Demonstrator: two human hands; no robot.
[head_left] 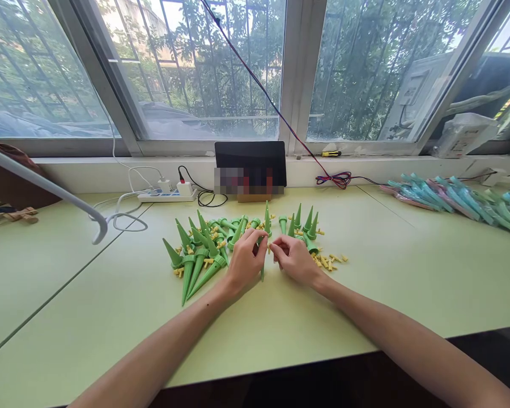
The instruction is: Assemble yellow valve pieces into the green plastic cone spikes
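Note:
My left hand (247, 256) is closed around a green plastic spike (262, 274); its tapered tip points down below my fingers, and the rest is mostly hidden. Thumb and fingers of my right hand (292, 258) pinch a small yellow plastic fitting (269, 248) right beside the left fingertips. I cannot tell whether the fitting touches the spike. To the left lies a pile of green spikes (199, 266) with yellow fittings among them, some upright and some on their sides. More green spikes (309, 220) stand beyond my right hand, beside a small heap of loose yellow fittings (325, 262).
A dark-screened tablet (250, 161) leans at the back by the window. A power strip (168, 196) with white cables sits left of it, and a coiled red-and-blue wire (338, 179) right. Bagged coloured items (463, 198) lie far right. A white curved arm (46, 187) juts in from the left.

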